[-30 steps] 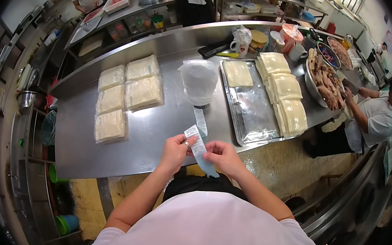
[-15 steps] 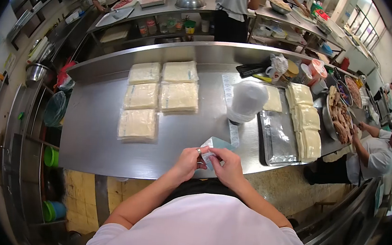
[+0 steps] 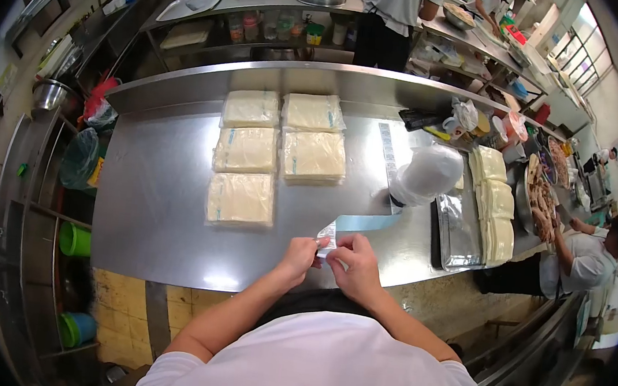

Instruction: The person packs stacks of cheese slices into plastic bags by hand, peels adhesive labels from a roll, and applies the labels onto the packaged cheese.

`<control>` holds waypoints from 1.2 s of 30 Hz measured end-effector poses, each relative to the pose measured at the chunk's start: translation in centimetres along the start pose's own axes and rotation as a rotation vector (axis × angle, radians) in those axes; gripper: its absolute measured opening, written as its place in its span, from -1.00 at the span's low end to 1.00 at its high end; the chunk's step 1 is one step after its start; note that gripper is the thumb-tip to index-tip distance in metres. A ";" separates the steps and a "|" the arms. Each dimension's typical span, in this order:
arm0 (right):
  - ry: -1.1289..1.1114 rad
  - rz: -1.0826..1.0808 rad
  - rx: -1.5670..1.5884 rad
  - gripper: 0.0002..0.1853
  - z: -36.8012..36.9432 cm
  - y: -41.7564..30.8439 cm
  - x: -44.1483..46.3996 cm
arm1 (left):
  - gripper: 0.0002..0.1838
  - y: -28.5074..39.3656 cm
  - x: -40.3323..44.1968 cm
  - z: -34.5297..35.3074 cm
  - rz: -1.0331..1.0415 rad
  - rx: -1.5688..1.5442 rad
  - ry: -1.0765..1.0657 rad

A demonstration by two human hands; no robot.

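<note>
My left hand [image 3: 299, 260] and my right hand [image 3: 356, 268] meet at the table's front edge, both pinching the near end of a printed label strip [image 3: 367, 223]. Its pale blue backing faces up as it runs right toward a white, plastic-covered round object [image 3: 432, 174] with a dark base. Behind that object, more of a label strip [image 3: 387, 153] lies flat, white printed side up. Left of centre sit several bagged stacks of pale yellow sheets [image 3: 241, 199]; narrow blue-printed labels show on some. Whether a label is coming loose between my fingers is too small to see.
A dark metal tray [image 3: 460, 232] lies at the right, beside stacked bagged pale sheets [image 3: 498, 209]. Beyond are a bowl of meat [image 3: 538, 198] and cups and jars [image 3: 480, 123]. A co-worker [image 3: 586, 254] works at the right; others stand at the back counter. A raised metal ledge [image 3: 297, 74] borders the table.
The strip, folded up close to my hands before, now stretches out to the right with its blue backing showing. The camera view has shifted, so the table things appear farther right.
</note>
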State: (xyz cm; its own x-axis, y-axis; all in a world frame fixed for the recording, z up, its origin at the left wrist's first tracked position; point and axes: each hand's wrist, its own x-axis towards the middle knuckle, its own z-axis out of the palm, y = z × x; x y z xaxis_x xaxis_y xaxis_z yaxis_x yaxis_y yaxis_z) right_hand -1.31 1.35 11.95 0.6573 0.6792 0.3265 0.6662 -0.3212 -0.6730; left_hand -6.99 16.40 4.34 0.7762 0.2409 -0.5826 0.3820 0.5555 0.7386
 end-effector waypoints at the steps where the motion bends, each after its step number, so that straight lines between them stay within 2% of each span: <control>1: -0.027 -0.019 0.043 -0.87 -0.1 -0.4 0.9 | -0.75 0.1 0.3 -0.3 -0.006 -0.020 0.022; 2: -0.056 -0.038 0.088 -0.87 0.0 -0.5 1.7 | -0.72 0.2 0.8 -0.8 0.018 0.009 0.034; 5: -0.043 0.089 0.152 -0.88 0.9 2.5 6.9 | -0.66 -0.8 3.2 -3.2 0.080 0.138 0.050; 7: -0.040 0.150 0.134 -0.88 2.4 6.2 11.4 | -0.66 -2.1 4.8 -4.9 0.110 0.277 0.035; 9: -0.086 0.228 0.104 -0.84 4.8 10.7 15.9 | -0.68 0.4 3.1 -4.3 0.101 0.287 0.026; 11: -0.167 0.401 0.150 -0.82 7.5 14.1 20.0 | -0.78 0.6 3.3 -4.3 0.118 0.273 0.005; 12: -0.209 0.487 0.173 -0.81 8.2 14.5 21.8 | -0.75 0.7 3.2 -4.1 0.148 0.252 0.036; 14: -0.213 0.543 0.021 -0.82 9.7 15.1 24.1 | -0.60 0.7 3.2 -3.6 0.204 0.207 0.098; 15: -0.215 0.570 -0.056 -0.82 10.4 15.4 24.8 | -0.31 1.3 3.2 -3.7 0.155 0.243 0.072; 18: -0.079 0.387 -0.455 -0.77 12.3 16.5 25.0 | -0.31 2.8 2.3 -3.8 0.105 0.148 -0.045; 22: 0.122 0.381 -0.417 -0.67 11.4 17.0 24.3 | -0.49 2.2 3.5 -3.6 0.149 0.081 -0.180; 24: 0.228 0.357 -0.423 -0.63 11.0 19.1 23.4 | -0.53 2.5 3.6 -3.3 0.158 0.162 -0.166; 27: 0.132 0.363 0.015 -0.67 7.6 18.0 20.7 | -0.53 3.3 4.0 -2.6 0.208 0.165 -0.165; 29: -0.068 0.450 0.354 -0.70 4.3 14.2 17.5 | -0.50 3.7 4.4 -2.4 0.234 0.126 -0.177; 32: -0.201 0.209 0.238 -0.72 0.5 8.4 12.2 | -0.48 4.7 4.2 -1.7 0.227 0.124 -0.163; 33: -0.221 0.121 0.174 -0.71 -0.2 6.9 11.0 | -0.45 4.5 4.5 -2.0 0.201 0.229 -0.180; 36: -0.141 -0.022 -0.009 -0.71 -0.1 5.4 8.0 | -0.42 3.0 5.2 -1.8 0.245 0.206 -0.270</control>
State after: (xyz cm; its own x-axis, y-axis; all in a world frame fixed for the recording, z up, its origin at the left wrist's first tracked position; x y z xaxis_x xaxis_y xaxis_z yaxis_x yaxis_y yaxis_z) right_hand 7.57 4.94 10.97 0.5870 0.7721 0.2436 0.6830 -0.3107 -0.6610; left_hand -2.72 20.73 2.88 0.9498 0.1135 -0.2916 0.2408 0.3300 0.9128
